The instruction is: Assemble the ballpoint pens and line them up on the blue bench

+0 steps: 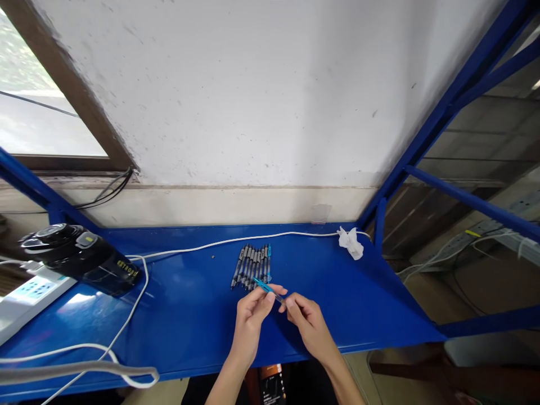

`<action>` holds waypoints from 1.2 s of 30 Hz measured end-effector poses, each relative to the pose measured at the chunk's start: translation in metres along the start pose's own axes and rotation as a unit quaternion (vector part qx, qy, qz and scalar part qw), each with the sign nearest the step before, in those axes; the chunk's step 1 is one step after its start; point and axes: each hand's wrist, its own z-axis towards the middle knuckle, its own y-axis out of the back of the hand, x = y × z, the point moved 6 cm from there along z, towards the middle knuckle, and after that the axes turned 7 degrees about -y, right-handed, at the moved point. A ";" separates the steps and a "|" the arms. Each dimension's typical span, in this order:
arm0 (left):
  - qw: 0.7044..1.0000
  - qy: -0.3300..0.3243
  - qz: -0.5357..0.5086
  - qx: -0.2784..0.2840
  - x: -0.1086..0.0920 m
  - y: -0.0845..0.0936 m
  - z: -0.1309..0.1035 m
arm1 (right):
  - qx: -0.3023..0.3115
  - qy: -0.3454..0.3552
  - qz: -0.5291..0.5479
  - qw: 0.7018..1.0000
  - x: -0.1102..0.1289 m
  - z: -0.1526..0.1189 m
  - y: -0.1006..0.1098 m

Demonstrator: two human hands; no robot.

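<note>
Between both hands, above the front part of the blue table (pixel 189 332), is a pen with a light-blue end (pixel 262 285) and a clear barrel. My left hand (pixel 253 312) pinches it around the blue part. At the pen's other end, the fingertips of my right hand (pixel 306 320) close on the tip, whose details are too small to make out. Just beyond my left hand lies a row of several grey and black pens (pixel 248 264), side by side. A pen with light-blue ends (pixel 269 251) is at the right of that row.
A black bottle (pixel 93 261) and a white power strip (pixel 34 298) are on the left. A white cable (pixel 219 243) runs along the back to a crumpled tissue (pixel 351 243). Blue frame bars (pixel 422 143) rise at the right. A lit phone (pixel 272 385) is below the table edge.
</note>
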 end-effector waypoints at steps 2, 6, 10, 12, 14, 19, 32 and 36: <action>1.000 -0.001 -0.012 -0.008 0.001 0.001 0.000 | -0.022 0.012 -0.001 1.000 0.001 -0.001 0.003; 1.000 -0.010 -0.004 0.008 0.001 0.002 0.001 | -0.018 -0.007 0.066 0.998 -0.008 -0.002 0.001; 0.996 -0.039 0.067 0.044 -0.005 -0.004 0.001 | -0.017 -0.023 0.208 0.978 -0.019 -0.002 -0.005; 0.988 -0.067 0.126 0.058 -0.010 -0.007 0.001 | -0.064 -0.006 0.260 0.963 -0.016 0.001 0.003; 0.976 -0.096 0.186 0.059 -0.014 -0.007 -0.001 | -0.115 0.017 0.310 0.944 -0.006 0.008 0.019; 0.923 -0.180 0.340 -0.012 -0.026 0.031 -0.004 | -0.166 0.038 0.409 0.896 0.026 0.047 0.074; 0.815 -0.175 0.552 -0.031 0.010 0.104 0.017 | -0.110 0.076 0.597 0.791 0.012 0.128 0.140; 0.822 -0.159 0.545 -0.054 0.006 0.107 0.018 | -0.121 0.094 0.606 0.780 0.002 0.121 0.147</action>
